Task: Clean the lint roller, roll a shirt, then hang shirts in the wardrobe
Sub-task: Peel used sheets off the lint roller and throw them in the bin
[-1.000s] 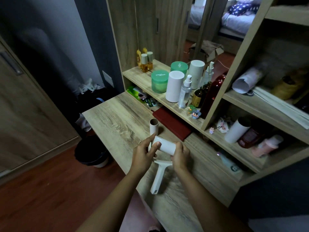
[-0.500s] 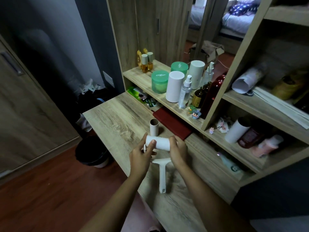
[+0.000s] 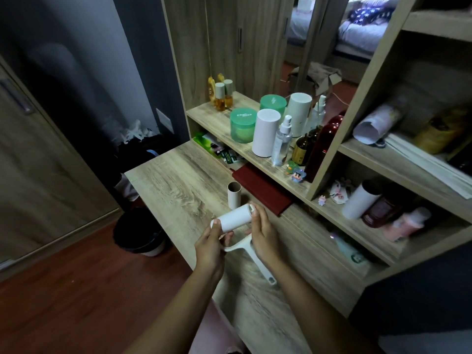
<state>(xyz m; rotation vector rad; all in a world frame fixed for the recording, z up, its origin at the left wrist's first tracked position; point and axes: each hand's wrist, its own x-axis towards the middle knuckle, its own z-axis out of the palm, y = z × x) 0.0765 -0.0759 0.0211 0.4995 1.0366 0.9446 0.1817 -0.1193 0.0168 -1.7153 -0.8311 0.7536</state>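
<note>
Your fingers were closed around the lint roller (image 3: 236,217) from both ends in the head view. Your left hand (image 3: 209,247) gripped the lower-left end of the white roll, thumb pressed on its end cap and the other fingers curled underneath. Your right hand (image 3: 264,235) held the upper-right end, thumb tip against the cap there, palm lying over the white frame. The roll sat tilted, its right end higher than its left. The roller's white handle (image 3: 260,264) pointed down and to the right, between your wrists, its tip over the wooden desk (image 3: 178,190). Whether the handle touched the desk could not be told.

Just beyond the roll, an empty cardboard core (image 3: 234,198) stood upright on the desk, beside a dark red notebook (image 3: 261,191) tucked partly under the shelf (image 3: 222,123). On that shelf stood two green jars (image 3: 242,125), two white cylinders (image 3: 265,132) and a clear spray bottle (image 3: 282,141). On the floor left of the desk stood a dark waste bin (image 3: 139,232).
</note>
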